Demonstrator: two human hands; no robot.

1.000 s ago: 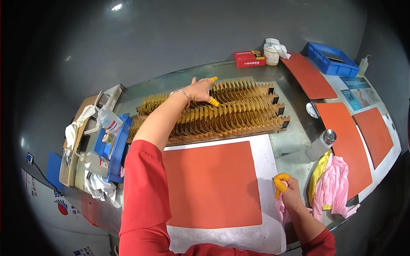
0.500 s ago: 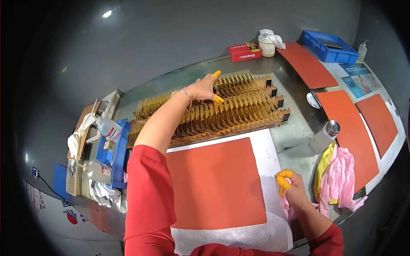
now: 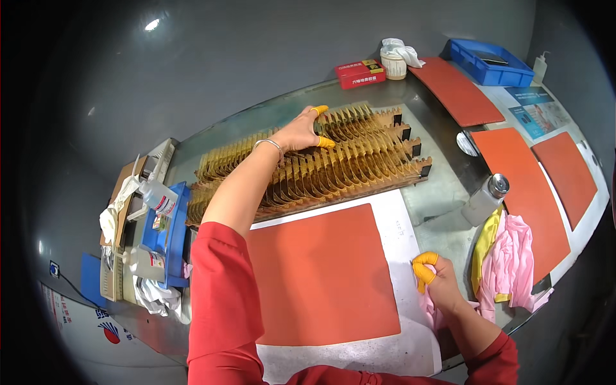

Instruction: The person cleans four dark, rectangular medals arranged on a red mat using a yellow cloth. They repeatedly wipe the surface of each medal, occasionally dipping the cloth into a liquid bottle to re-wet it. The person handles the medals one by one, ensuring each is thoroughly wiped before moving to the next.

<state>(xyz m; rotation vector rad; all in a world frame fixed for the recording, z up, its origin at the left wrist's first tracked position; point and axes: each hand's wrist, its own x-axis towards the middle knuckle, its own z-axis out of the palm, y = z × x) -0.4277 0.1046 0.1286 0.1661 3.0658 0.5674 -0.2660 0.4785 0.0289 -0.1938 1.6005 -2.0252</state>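
Note:
My left hand (image 3: 300,133) reaches over a long rack (image 3: 308,204) holding rows of thin, round, see-through amber discs (image 3: 346,165). Yellow finger covers sit on its thumb and forefinger, which stand apart across the discs in the back rows; the other fingers are mostly hidden. No disc is visibly lifted. At the right, my right hand (image 3: 444,285), also in yellow finger covers, is closed on a pink cloth (image 3: 431,310) beside the sheet's edge. Between my arms an orange-red mat (image 3: 324,276) lies on a white sheet (image 3: 401,234).
A metal-capped bottle (image 3: 484,200) and pink and yellow cloths (image 3: 510,260) are at the right. Blue trays (image 3: 168,250) (image 3: 491,63), more orange mats (image 3: 523,192), a red box (image 3: 360,74) and a cloth-topped jar (image 3: 394,66) surround the work area.
The view has shifted slightly. My left thumb and forefinger are a little closer together over the rack. My right hand keeps the same grip on the pink cloth.

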